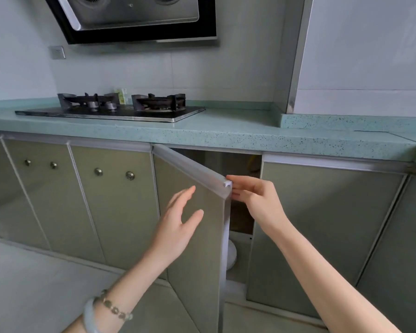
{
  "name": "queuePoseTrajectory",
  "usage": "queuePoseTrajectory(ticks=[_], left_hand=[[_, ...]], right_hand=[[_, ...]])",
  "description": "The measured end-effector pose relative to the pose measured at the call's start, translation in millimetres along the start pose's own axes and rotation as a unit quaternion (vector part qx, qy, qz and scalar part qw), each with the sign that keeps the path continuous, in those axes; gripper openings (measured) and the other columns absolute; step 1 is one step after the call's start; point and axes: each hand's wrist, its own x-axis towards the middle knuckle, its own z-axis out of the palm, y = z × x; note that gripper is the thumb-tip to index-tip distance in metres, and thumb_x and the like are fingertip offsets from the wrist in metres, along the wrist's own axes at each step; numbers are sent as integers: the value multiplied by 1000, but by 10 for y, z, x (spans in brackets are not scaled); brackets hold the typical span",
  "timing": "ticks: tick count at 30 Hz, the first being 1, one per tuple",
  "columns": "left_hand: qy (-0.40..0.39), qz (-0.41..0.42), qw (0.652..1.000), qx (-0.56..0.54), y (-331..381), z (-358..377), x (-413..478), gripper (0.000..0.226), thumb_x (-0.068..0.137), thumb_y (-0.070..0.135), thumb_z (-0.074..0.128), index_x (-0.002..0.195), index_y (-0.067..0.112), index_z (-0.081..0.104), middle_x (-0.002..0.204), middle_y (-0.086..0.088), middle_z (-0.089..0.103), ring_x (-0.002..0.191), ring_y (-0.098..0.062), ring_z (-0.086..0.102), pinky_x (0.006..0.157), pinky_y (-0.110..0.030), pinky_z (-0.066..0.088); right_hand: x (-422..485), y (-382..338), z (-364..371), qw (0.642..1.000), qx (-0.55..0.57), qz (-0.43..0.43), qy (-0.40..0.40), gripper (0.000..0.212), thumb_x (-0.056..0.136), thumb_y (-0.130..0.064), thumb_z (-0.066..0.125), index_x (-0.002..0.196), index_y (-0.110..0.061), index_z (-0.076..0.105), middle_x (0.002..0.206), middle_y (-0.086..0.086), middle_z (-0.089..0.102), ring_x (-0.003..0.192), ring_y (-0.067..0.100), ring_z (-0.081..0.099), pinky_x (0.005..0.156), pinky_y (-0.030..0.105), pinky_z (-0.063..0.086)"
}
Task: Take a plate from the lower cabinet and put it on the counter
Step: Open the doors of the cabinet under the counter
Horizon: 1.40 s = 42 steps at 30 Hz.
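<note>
The lower cabinet door (192,236) stands partly swung out under the teal counter (226,133). My right hand (255,198) grips the door's top free corner at its metal edge. My left hand (178,224) hovers open in front of the door's face, fingers spread, holding nothing. Through the gap, low inside the cabinet, a white round plate (232,254) shows as a sliver; the door hides most of it.
A black gas hob (111,111) with two burners sits on the counter at the left, under a range hood (135,18). Shut cabinet doors (322,224) flank the opening. The counter turns a corner at the far right. The floor is grey tile.
</note>
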Motion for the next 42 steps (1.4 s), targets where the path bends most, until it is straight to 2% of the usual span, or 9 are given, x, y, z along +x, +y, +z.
queuePoseTrajectory(ticks=[3, 5, 8, 16, 20, 27, 34, 39, 42], left_hand=[[8, 47, 992, 118, 11, -20, -285, 57, 92, 35, 57, 145, 26, 37, 141, 26, 32, 130, 9, 27, 104, -2, 10], [41, 55, 980, 188, 40, -81, -402, 63, 86, 44, 62, 141, 21, 44, 136, 20, 42, 125, -2, 35, 106, -14, 19], [146, 63, 951, 266, 32, -241, -491, 58, 66, 32, 84, 114, 5, 66, 108, -4, 70, 104, -31, 59, 92, -33, 43], [237, -3, 941, 242, -282, -1085, -662, 37, 67, 16, 84, 99, 6, 70, 88, 1, 68, 89, -28, 64, 78, -22, 40], [221, -58, 954, 192, -528, -1497, -662, 28, 76, 27, 68, 102, 15, 69, 98, 7, 72, 96, -15, 65, 87, -25, 47], [227, -92, 956, 161, -846, -1912, -577, 35, 81, 24, 60, 112, 40, 58, 98, 44, 59, 99, 20, 54, 87, -2, 37], [259, -137, 948, 125, -982, -1943, -463, 24, 92, 13, 53, 114, 21, 55, 109, 1, 64, 104, -22, 59, 96, -44, 45], [410, -39, 885, 215, -714, -1426, -474, 59, 91, 25, 50, 143, 6, 29, 152, -11, 25, 140, -17, 20, 113, -29, 14], [342, 64, 912, 219, -646, -891, -363, 58, 91, 24, 48, 143, 8, 30, 151, -7, 23, 140, -9, 18, 115, -30, 15]], right_hand=[[-125, -61, 184, 998, 14, -30, -57, 57, 77, 18, 35, 104, -17, 71, 91, -8, 75, 91, 9, 71, 79, 21, 57], [-189, -91, 340, 994, 20, -54, -92, 60, 76, 20, 33, 104, -17, 71, 89, -11, 74, 89, 5, 70, 73, 13, 53], [-245, -150, 620, 983, -14, -128, -134, 57, 77, 22, 33, 108, -8, 71, 96, -7, 66, 92, 3, 65, 83, 15, 51], [-170, -373, 1408, 895, -207, -309, -246, 66, 72, 16, 35, 126, -12, 61, 146, 10, 44, 138, 18, 36, 113, 19, 23], [-98, -466, 1861, 847, -259, -358, -297, 71, 70, 18, 36, 135, -7, 50, 145, 18, 44, 140, 28, 34, 116, 44, 25], [28, -467, 2480, 793, -361, -399, -285, 75, 76, 8, 44, 146, -16, 34, 151, 11, 35, 140, 23, 30, 116, 41, 17], [115, -463, 2754, 771, -398, -414, -274, 74, 79, -2, 47, 148, -21, 27, 148, 8, 35, 135, 30, 28, 110, 39, 21], [159, -174, 2399, 802, -372, -394, -251, 78, 79, -2, 47, 150, -20, 20, 154, 15, 23, 144, 33, 14, 114, 42, 17], [344, 179, 1817, 803, -415, -375, -208, 66, 82, -4, 49, 145, -14, 34, 148, 20, 34, 140, 37, 26, 112, 46, 22]])
